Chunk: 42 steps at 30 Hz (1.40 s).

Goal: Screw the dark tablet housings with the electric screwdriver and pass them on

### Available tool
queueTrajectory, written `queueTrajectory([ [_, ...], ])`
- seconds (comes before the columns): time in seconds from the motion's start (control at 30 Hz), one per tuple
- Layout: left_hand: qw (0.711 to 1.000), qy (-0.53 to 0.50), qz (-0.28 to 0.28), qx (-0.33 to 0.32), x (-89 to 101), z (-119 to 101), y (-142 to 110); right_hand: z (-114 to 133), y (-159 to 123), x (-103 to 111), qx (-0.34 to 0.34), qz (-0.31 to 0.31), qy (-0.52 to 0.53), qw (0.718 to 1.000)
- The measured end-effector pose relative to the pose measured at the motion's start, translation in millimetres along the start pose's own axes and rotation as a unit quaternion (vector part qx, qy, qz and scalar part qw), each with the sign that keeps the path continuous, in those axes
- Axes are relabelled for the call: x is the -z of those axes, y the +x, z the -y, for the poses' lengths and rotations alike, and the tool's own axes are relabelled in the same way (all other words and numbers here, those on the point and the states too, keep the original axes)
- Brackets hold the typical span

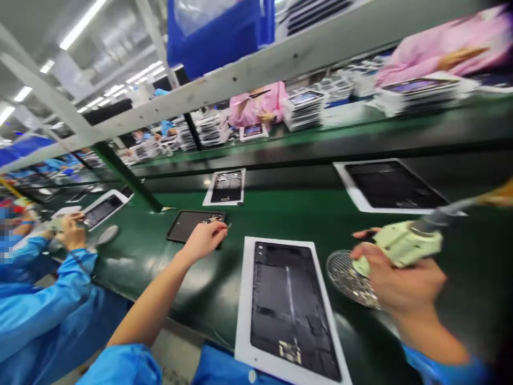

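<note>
The left hand (203, 241) is drawn narrow, with the fingertips pinched together above the right edge of a dark tablet panel (188, 225). A tiny pale tip is seen just past the fingers, but what is held there, if anything, cannot be told. That panel is laid flat on the green counter (132, 270), ahead of the left hand and partly beneath it, with its long axis angled across the view.

The right hand (403, 283) is closed around the body of a pale green electric screwdriver (409, 245). The tip is pointed down and to the left, over a round mesh dish (348, 278), and a hose is led away to the upper right.

Between the hands, a larger black tablet back (286, 310) is laid in a white frame, its long axis running away from the person. It is touched by neither hand, and the dish is set just beside its right edge.

Further framed panels are placed along the counter. A co-worker's blue sleeve (48, 305) is seen at the left, and stacks of panels (302, 108) are lined up on the far side, beside a pink-clad worker (258, 104).
</note>
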<state>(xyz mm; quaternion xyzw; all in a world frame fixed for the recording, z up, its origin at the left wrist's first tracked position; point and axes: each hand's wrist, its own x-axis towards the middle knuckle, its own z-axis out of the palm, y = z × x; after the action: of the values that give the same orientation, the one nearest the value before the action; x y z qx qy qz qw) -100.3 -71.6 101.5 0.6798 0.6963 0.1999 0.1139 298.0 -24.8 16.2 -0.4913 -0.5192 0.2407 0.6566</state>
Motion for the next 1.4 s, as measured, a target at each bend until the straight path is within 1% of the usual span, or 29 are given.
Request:
queueTrajectory([
  [0.03,1.000,0.004,0.021,-0.019,-13.5,-9.5,-2.2,3.5,0.9,2.1,-0.022,0.007,0.009,1.000],
  [0.07,0.998,0.006,0.046,-0.035,-27.6,-18.1,-4.1,6.2,1.2,2.2,-0.030,0.003,0.020,0.999],
  [0.13,0.994,0.011,0.088,-0.070,-55.6,-31.7,-6.1,8.8,0.4,-0.5,-0.026,-0.005,0.025,0.999],
  [0.17,0.991,0.017,0.099,-0.088,-68.6,-36.3,-5.9,9.3,-0.3,-2.1,-0.021,-0.007,0.023,0.999],
  [0.2,0.989,0.026,0.102,-0.103,-80.4,-39.2,-4.9,9.6,-0.9,-3.1,-0.018,-0.005,0.020,1.000],
  [0.27,0.987,0.053,0.089,-0.121,-99.8,-41.2,-0.6,10.0,-1.8,-3.4,-0.017,0.001,0.015,1.000],
  [0.33,0.987,0.084,0.066,-0.123,-113.2,-40.0,4.9,10.7,-1.9,-2.1,-0.014,0.009,0.014,1.000],
  [0.4,0.986,0.110,0.048,-0.119,-121.7,-38.5,9.9,11.6,-1.6,-0.8,-0.003,0.016,0.015,1.000],
  [0.53,0.981,0.152,0.040,-0.115,-129.1,-39.0,13.6,12.2,-1.2,-0.5,0.011,0.013,0.013,1.000],
  [0.67,0.975,0.183,0.040,-0.119,-131.2,-41.8,10.4,13.4,-1.6,-0.8,0.008,0.013,0.011,1.000],
  [0.83,0.971,0.206,0.041,-0.109,-132.0,-47.5,5.8,19.1,-1.7,-0.8,-0.004,0.012,0.012,1.000],
  [0.93,0.970,0.211,0.041,-0.114,-130.9,-54.9,-3.1,18.4,-2.1,-0.5,0.003,0.010,0.007,1.000],
  [1.03,0.965,0.224,0.038,-0.128,-130.9,-63.5,-17.3,12.0,-1.9,0.0,0.013,-0.008,-0.004,1.000],
  [1.1,0.964,0.229,0.038,-0.133,-131.1,-67.9,-24.4,7.0,-1.0,0.5,0.013,-0.007,-0.009,1.000],
  [1.2,0.967,0.215,0.054,-0.124,-127.8,-72.2,-28.3,3.8,0.9,1.4,0.034,-0.002,-0.015,0.999],
  [1.27,0.971,0.203,0.050,-0.116,-123.2,-76.0,-31.6,5.0,1.9,1.5,0.048,-0.003,-0.022,0.999],
  [1.3,0.972,0.193,0.047,-0.126,-121.1,-79.0,-35.7,6.0,2.3,1.4,0.051,-0.004,-0.026,0.998],
  [1.33,0.970,0.178,0.056,-0.155,-119.5,-82.9,-42.3,7.0,2.5,1.2,0.051,-0.005,-0.030,0.998],
  [1.37,0.963,0.156,0.080,-0.206,-118.8,-87.8,-51.3,7.6,2.6,0.9,0.049,-0.007,-0.032,0.998],
  [1.4,0.946,0.129,0.117,-0.272,-119.2,-93.4,-62.5,7.9,2.6,0.6,0.050,-0.007,-0.032,0.998],
])
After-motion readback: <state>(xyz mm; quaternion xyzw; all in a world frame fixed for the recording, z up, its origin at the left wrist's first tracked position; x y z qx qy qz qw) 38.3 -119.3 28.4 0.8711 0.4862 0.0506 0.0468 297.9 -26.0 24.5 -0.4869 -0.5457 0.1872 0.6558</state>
